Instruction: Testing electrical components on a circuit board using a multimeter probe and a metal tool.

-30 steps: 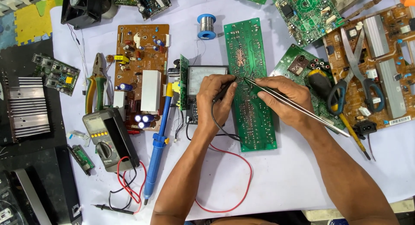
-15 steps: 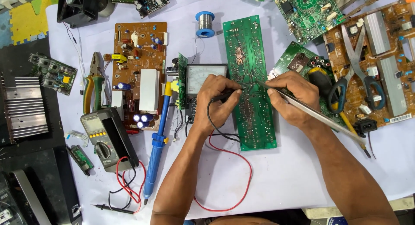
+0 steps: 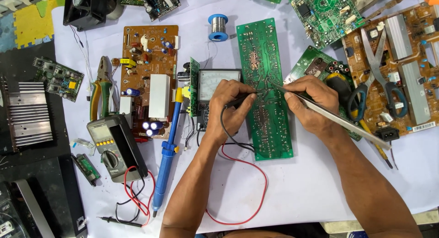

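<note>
The left hand (image 3: 231,105) is closed around a black test probe (image 3: 238,100), its tip pressed onto the solder side of a long green circuit board (image 3: 265,89) that lies directly under and between both hands. The right hand (image 3: 311,103) pinches a pair of long metal tweezers (image 3: 329,117), whose points meet the board just right of the probe tip while the long shaft runs back down and to the right across the wrist. From the left hand a black lead and a red lead (image 3: 256,192) loop down toward the person across the white sheet (image 3: 297,187) that covers the work surface; dark mats and a yellow foam tile show at the far left edge of it. Right behind the left hand's knuckles sits an analog meter (image 3: 215,80) with a pale dial, partly covered by the fingers. Further left of that hand lie a blue soldering iron (image 3: 167,151), a brown power board (image 3: 148,75) with capacitors and a white block, green-handled pliers (image 3: 101,91), a digital multimeter (image 3: 116,146) with its own red and black leads, and a finned heatsink (image 3: 27,112). Above the board stands a blue spool of solder wire (image 3: 218,26). To the right of the right hand are scissors (image 3: 379,82) lying on another brown board (image 3: 402,69) and more green boards, one partly tucked under the right hand.
</note>
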